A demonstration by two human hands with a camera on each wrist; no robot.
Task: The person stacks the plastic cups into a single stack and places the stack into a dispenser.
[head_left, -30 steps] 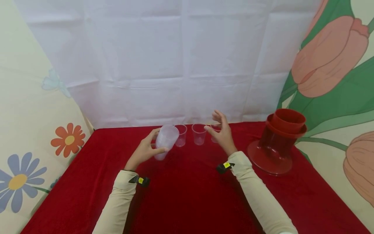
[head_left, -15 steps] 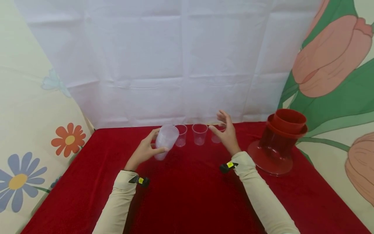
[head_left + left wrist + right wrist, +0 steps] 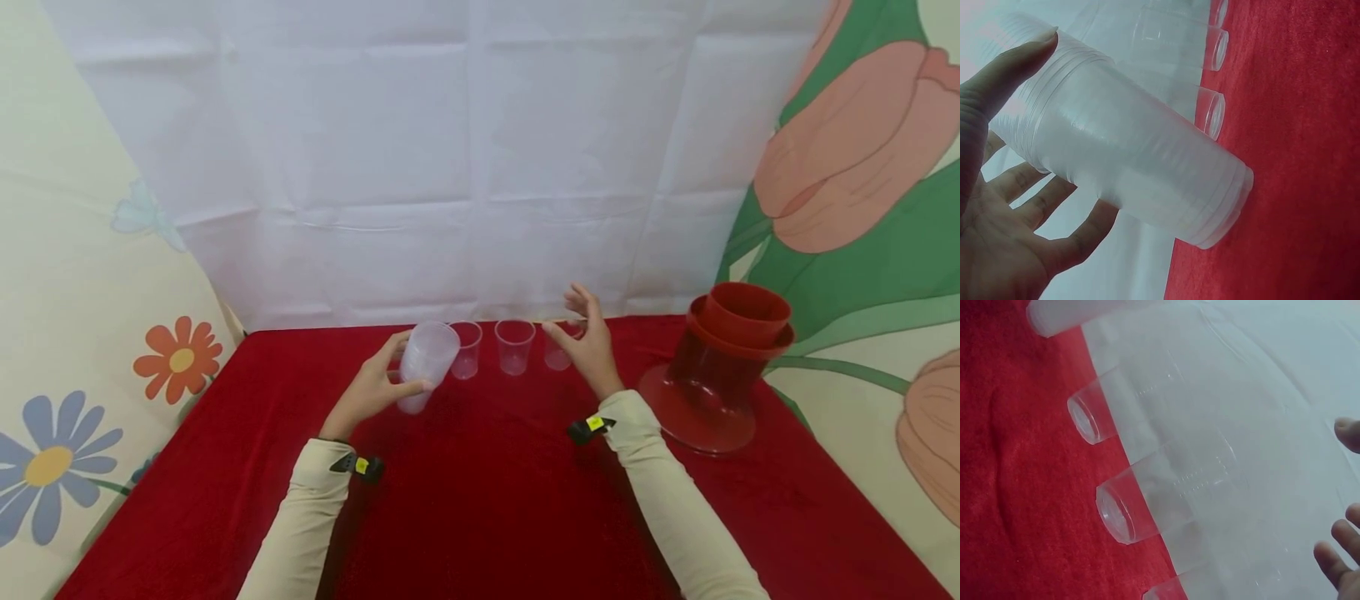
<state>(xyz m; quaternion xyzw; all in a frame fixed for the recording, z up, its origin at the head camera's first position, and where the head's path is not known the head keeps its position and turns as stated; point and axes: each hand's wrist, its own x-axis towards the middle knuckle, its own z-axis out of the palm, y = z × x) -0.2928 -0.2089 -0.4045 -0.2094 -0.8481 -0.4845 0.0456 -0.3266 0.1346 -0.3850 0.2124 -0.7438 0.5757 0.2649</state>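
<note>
My left hand [image 3: 363,393] grips a tilted stack of clear plastic cups [image 3: 429,358], thumb on one side and fingers round the other. In the left wrist view, several nested rims of the stack [image 3: 1135,150] show near the thumb. Three single clear cups stand upright in a row at the back of the table: the left one [image 3: 466,357], the middle one [image 3: 514,352] and the right one [image 3: 557,358]. Beside and above the right cup my right hand [image 3: 594,357] is held up, thumb and fingers spread apart with nothing between them in the right wrist view.
On the right side of the table stands a dark red object [image 3: 708,392] with a wide round base and stacked rings on top. A red cloth [image 3: 480,500] covers the table. Behind it hangs a creased white sheet [image 3: 375,167].
My right hand has moved a little to the right, uncovering more of the right cup. The left hand and its stack of cups have stayed almost still.
</note>
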